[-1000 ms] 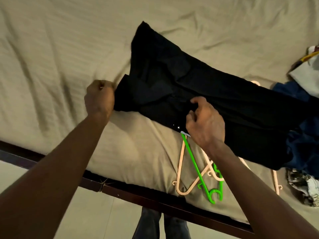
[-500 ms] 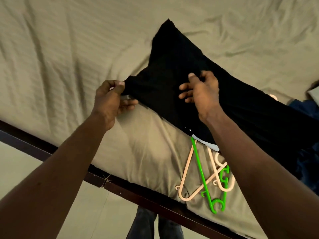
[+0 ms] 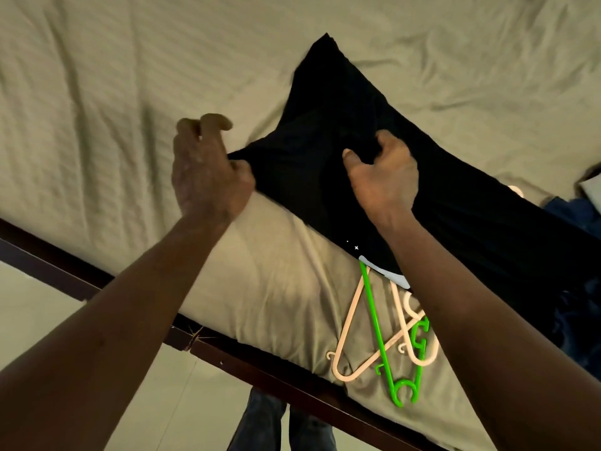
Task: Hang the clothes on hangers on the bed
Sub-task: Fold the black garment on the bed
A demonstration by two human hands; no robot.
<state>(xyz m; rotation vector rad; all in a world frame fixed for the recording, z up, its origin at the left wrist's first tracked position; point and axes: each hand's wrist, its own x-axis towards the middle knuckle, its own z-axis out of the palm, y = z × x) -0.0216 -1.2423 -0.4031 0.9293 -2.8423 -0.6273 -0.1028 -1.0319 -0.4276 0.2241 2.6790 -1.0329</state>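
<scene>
Looking at the head view, the only one here. The black garment (image 3: 318, 131) lies spread on the bed (image 3: 130, 92), running from a peak near the middle down toward the right edge.

The right hand (image 3: 385, 180) has its fingers (image 3: 388, 143) curled into the cloth with the thumb alongside, bunching a fold, so it has hold of the garment.

The left hand (image 3: 208, 177) is blurred. The garment's left corner ends at its thumb, and the upper fingers (image 3: 213, 122) are raised and loosely curled, clear of the cloth. Can't tell if the thumb side actually pinches that corner.

One green hanger (image 3: 377, 327) and the peach hangers (image 3: 344, 377) lie overlapping on the sheet by the near bed edge. Their tops are tucked under the garment's hem, partly behind the right forearm. No garment is on any hanger yet.

Some blue clothes (image 3: 572, 213) are piled at far right, touching the garment. A dark wooden bed frame (image 3: 65, 275) runs along the near edge, with pale floor (image 3: 48, 320) below and legs (image 3: 260, 424) in jeans at the bottom.
</scene>
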